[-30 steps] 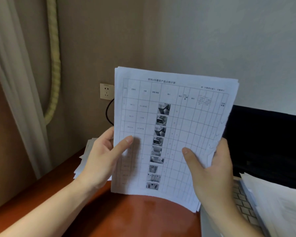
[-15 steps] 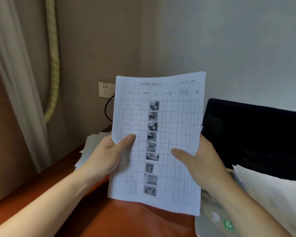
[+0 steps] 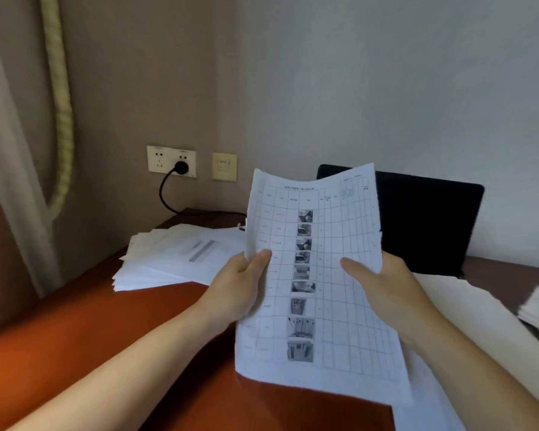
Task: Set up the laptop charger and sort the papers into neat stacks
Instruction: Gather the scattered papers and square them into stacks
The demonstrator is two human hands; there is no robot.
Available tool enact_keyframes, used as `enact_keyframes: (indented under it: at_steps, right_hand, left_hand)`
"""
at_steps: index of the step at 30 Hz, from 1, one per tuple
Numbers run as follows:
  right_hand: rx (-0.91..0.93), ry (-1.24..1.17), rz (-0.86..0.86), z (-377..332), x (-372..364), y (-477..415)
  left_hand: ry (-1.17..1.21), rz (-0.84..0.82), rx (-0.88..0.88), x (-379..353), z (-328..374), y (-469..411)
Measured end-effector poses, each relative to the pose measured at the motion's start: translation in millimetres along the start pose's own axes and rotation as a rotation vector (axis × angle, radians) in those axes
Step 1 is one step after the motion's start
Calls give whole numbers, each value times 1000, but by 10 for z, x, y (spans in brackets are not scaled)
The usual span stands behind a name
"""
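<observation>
Now the left hand (image 3: 240, 284) and right hand (image 3: 383, 287) each pinch a side edge of the sheets (image 3: 333, 337), held upright above the table (image 3: 91, 337), in front of the laptop (image 3: 427, 219). The plug (image 3: 181, 167) sits in the wall socket (image 3: 159, 161). The sheets bow and fan at the bottom, so a slack grip could let some slide out and muddle the stack (image 3: 181, 259) at left.

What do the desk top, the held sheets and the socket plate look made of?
The desk top: probably wood or veneer, reddish-brown, semi-gloss; soft sheen shows, grain unclear. The sheets: thin white printer paper, matt; the top edge curls and the stack bends. The socket plate: likely cream plastic, smooth; flat moulded face.
</observation>
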State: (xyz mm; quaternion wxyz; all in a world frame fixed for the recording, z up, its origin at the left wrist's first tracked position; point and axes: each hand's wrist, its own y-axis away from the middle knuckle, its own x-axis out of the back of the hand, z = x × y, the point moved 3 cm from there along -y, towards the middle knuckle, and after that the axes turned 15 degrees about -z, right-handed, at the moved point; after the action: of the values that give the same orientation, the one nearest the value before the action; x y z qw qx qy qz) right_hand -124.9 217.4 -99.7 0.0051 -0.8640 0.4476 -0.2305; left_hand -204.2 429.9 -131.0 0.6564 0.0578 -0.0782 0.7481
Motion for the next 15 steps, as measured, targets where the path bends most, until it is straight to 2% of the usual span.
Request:
enact_keyframes:
  at_steps: [7, 12, 15]
  right_hand:
    - [-167, 128, 159, 234, 817, 667]
    - [-280, 136, 240, 427, 1313, 1113]
    - [-314, 223, 258, 543, 1502, 1264]
  left_hand:
    - [11, -152, 37, -873, 256, -60]
    - [-188, -251, -20, -1313, 355, -153]
    - [-319, -298, -23, -1535, 327, -227]
